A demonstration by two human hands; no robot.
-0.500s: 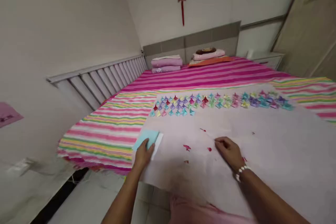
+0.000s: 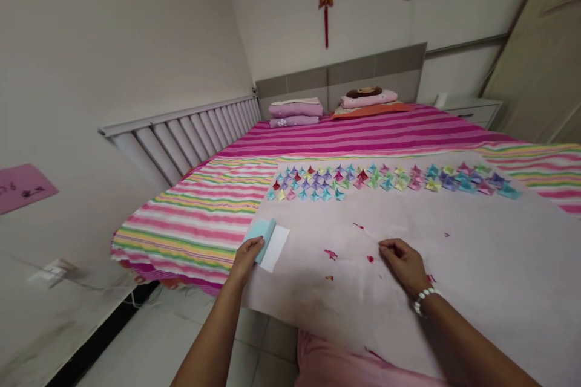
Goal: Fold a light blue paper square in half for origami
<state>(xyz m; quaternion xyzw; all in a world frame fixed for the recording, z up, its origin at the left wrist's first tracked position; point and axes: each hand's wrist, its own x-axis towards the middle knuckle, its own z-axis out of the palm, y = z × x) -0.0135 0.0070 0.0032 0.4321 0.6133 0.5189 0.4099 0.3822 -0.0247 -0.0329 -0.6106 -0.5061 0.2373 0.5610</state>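
Note:
My left hand (image 2: 249, 256) pinches the edge of a light blue paper sheet (image 2: 267, 240), thumb on top. That edge is lifted and curled back over a white paper sheet (image 2: 275, 249) beneath. My right hand (image 2: 403, 263), wearing a white bead bracelet, rests low over the pale board (image 2: 363, 302). Its thumb and forefinger are pressed together; whatever they hold is too small to make out. Small red scraps lie just left of those fingertips, among them a round one (image 2: 370, 259) and a jagged one (image 2: 330, 254).
Rows of small folded paper pieces (image 2: 325, 194) in many colours line the board's far side. The board lies on a striped bed (image 2: 195, 211). A metal rail (image 2: 181, 133) runs along the left, and folded bedding (image 2: 296, 110) sits by the headboard.
The blue sheet's right edge has been lifted and folded back leftward, showing more of the white sheet. My right hand stays pinched in about the same place; the view has shifted slightly.

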